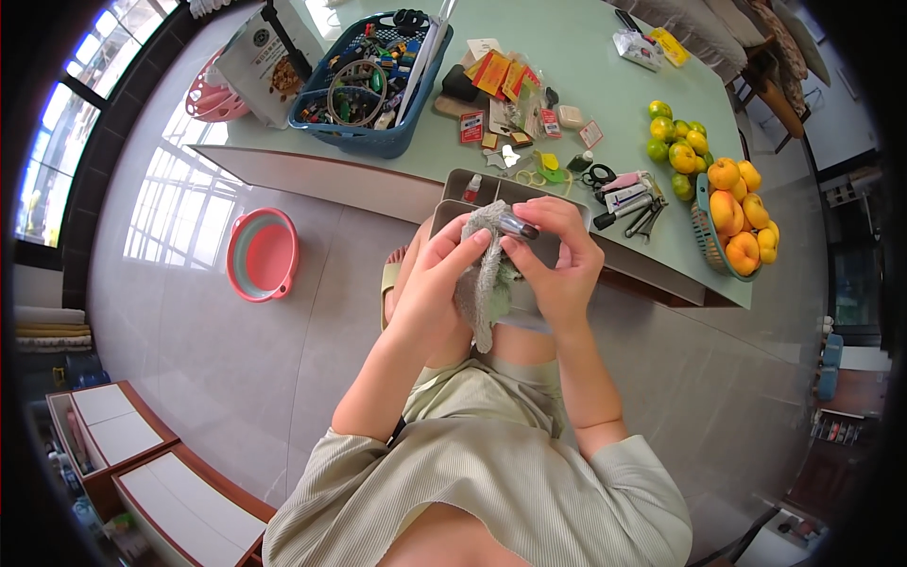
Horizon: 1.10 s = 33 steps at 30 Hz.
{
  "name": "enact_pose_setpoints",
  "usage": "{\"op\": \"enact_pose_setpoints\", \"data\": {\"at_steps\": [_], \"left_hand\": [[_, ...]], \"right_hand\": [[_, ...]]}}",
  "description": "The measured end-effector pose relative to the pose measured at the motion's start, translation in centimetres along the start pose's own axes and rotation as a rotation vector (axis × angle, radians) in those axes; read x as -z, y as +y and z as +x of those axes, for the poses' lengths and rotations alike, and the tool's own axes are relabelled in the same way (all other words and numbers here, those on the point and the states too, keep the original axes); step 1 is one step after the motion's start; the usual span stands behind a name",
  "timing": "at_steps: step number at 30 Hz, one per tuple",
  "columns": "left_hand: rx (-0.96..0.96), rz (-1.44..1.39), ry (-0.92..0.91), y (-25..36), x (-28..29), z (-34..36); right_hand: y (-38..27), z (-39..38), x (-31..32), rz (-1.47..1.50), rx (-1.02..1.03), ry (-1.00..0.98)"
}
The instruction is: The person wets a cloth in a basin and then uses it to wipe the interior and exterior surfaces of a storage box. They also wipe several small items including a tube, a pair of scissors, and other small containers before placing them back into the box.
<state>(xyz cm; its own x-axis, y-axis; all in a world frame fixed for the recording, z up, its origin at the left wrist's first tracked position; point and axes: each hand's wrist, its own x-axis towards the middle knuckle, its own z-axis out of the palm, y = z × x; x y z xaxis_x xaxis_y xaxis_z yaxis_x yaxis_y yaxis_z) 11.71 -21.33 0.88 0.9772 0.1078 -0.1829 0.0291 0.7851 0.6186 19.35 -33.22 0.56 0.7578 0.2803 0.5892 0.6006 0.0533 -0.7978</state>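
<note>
Both of my hands are raised above my lap. My left hand [436, 266] grips a grey fluffy cloth [487, 302], which is wrapped partly round a small shiny metal object [520, 227] with a dark end. My right hand [562, 265] pinches at that object and the cloth from the right, fingers curled near the dark end. Behind and under my hands is a grey compartmented container [456, 184], with a small red bottle [471, 188] in its left part; the rest of it is largely hidden by my hands and the cloth.
The green tabletop [576, 57] carries a blue basket [359, 142] of small parts, scattered packets [491, 74], metal tools [641, 219], citrus fruit [682, 157] and a basket of orange fruit [742, 217]. A pink basin [288, 269] stands on the floor; cabinets [179, 501] are at lower left.
</note>
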Motion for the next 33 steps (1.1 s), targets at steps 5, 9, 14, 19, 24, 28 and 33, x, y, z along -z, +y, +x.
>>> {"op": "enact_pose_setpoints", "data": {"at_steps": [5,9,14,19,24,28,33], "left_hand": [[0.061,-0.109,0.008,0.2,0.1,-0.3],[0.162,-0.215,0.079,0.5,0.1,-0.5],[-0.076,0.074,0.044,-0.3,-0.4,0.0],[0.003,0.023,-0.009,-0.5,0.3,0.0],[0.074,-0.066,-0.050,-0.5,0.0,-0.3],[0.082,-0.124,-0.070,-0.5,-0.2,-0.4],[0.044,-0.108,-0.061,-0.8,0.0,-0.4]], "right_hand": [[0.5,-0.3,0.0,0.093,-0.101,-0.027],[0.6,-0.6,0.4,0.139,-0.175,0.007],[0.4,-0.5,0.4,0.208,-0.135,0.057],[0.5,-0.6,0.5,0.114,-0.209,-0.033],[0.3,-0.7,0.4,0.141,-0.204,-0.054],[0.2,-0.5,0.4,0.154,-0.235,-0.090],[0.3,-0.3,0.6,0.170,-0.266,-0.186]]}}
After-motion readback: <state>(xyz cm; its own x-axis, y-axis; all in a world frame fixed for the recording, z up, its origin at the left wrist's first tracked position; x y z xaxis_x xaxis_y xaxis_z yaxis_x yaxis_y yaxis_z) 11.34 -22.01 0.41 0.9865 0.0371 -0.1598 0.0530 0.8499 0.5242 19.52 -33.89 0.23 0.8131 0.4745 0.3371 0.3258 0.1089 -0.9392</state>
